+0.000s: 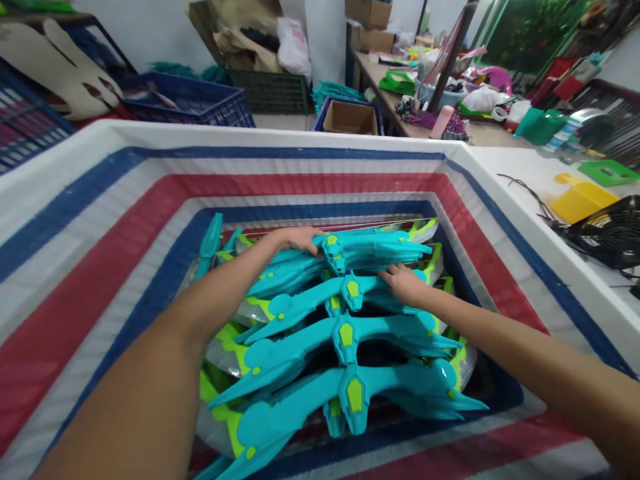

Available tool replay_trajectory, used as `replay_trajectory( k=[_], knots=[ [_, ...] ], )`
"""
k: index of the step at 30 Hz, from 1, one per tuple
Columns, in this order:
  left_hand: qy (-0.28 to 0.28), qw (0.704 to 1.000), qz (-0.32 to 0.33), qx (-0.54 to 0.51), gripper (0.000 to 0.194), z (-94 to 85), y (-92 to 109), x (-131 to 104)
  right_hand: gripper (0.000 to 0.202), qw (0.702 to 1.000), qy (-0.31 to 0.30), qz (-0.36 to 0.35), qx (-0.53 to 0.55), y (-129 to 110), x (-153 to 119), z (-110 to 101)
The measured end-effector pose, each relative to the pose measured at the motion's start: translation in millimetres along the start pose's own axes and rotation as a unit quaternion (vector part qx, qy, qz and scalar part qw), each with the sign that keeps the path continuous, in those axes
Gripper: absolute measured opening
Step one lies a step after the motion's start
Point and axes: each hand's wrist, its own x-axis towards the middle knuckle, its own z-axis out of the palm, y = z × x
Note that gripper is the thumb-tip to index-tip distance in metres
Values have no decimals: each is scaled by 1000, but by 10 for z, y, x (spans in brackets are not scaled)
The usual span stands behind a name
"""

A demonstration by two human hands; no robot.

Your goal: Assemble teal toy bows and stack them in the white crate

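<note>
Turquoise toy bows [310, 337] with yellow-green trim lie stacked in rows inside a deep bin [310, 141] lined with striped cloth. My left hand [300, 239] reaches to the far rows, its fingers closed around the left part of a far toy bow [375, 247]; that bow partly hides the fingertips. Nearer, my right hand [404, 285] is closed on the right limb of another toy bow [353, 291], just below the far one. Thin white strings stretch along the back row.
Blue crates [190, 97] and a dark green crate [270, 92] stand behind the bin. To the right, a cluttered table [480, 133] bears a yellow scoop [583, 199] and a black fan [610, 230]. An open cardboard box [350, 118] sits beyond the rim.
</note>
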Motion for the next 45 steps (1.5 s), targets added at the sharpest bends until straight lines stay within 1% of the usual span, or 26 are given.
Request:
replay_trajectory(
  k=[3, 6, 11, 16, 19, 23, 27, 29, 31, 33, 36, 37, 38, 39, 41, 43, 44, 45],
  knots=[
    [24, 1000, -3, 11, 52, -3, -1, -39, 45, 999, -9, 17, 29, -77, -147, -20],
    [34, 999, -5, 16, 50, -22, -11, -62, 45, 999, 12, 34, 32, -150, -215, 39],
    [26, 999, -19, -8, 52, -83, -56, -40, 50, 997, 68, 15, -20, -220, -243, 226],
    [17, 998, -36, -51, 56, -111, -92, -13, 47, 994, 93, 7, -49, -259, -270, 307],
    [10, 998, -30, -50, 58, -82, -49, -19, 46, 994, 100, 0, -50, -263, -273, 308],
    [-30, 998, 11, -54, 60, 22, 45, -15, 46, 993, 106, -13, -45, -272, -288, 277],
    [-45, 999, 14, -28, 59, 98, 68, 17, 40, 987, 149, -60, -27, -285, -276, 194],
    [-48, 998, 19, -25, 59, 101, 59, 26, 36, 984, 173, -45, -4, -269, -216, 145],
    [-49, 998, 24, -30, 59, 95, 55, 26, 38, 982, 186, -4, 16, -228, -109, 105],
    [-49, 998, 24, -36, 58, 93, 56, 22, 44, 984, 175, 33, 27, -165, 26, 77],
    [-48, 998, 27, -21, 57, 95, 49, 25, 61, 992, 101, 60, 51, -71, 191, 59],
    [-42, 999, 30, -9, 57, 91, 37, 29, 63, 993, 76, 64, 60, -52, 220, 62],
    [-28, 999, 33, 2, 57, 81, 18, 35, 63, 994, 64, 67, 63, -41, 234, 72],
    [-4, 999, 35, 14, 58, 66, -7, 41, 61, 994, 68, 70, 59, -39, 234, 88],
    [68, 997, 27, 38, 62, 26, -74, 59, 59, 991, 111, 72, 32, -56, 207, 135],
    [150, 986, -1, 69, 67, -6, -152, 86, 57, 985, 156, 68, 7, -86, 170, 189],
    [183, 979, -18, 84, 68, -10, -190, 103, 56, 984, 167, 64, 2, -101, 154, 212],
    [202, 974, -34, 97, 68, -4, -226, 122, 56, 983, 171, 62, 1, -113, 142, 230]
  ],
)
